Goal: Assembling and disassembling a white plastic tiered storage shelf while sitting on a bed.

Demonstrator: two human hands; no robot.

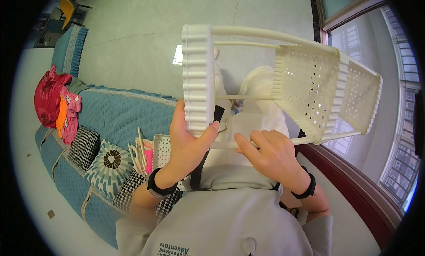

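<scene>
Head view shows a white plastic rack (310,88) sideways from centre to right, the left hand (190,143) gripping its ribbed left tier's (197,74) near end, the right hand (269,156) curled around the near pole (226,145); it looks light, fairly stiff, best held by poles.

A home is shown, apparently its living room: a long, blue-quilted sofa (128,112) is strewn with patterned cushions (110,166) and bright bundled fabrics (51,96), the floor (133,17) is tiled in pale grey, and a many-windowed building (408,65) can be seen beyond the large window (352,11) at the right.
</scene>
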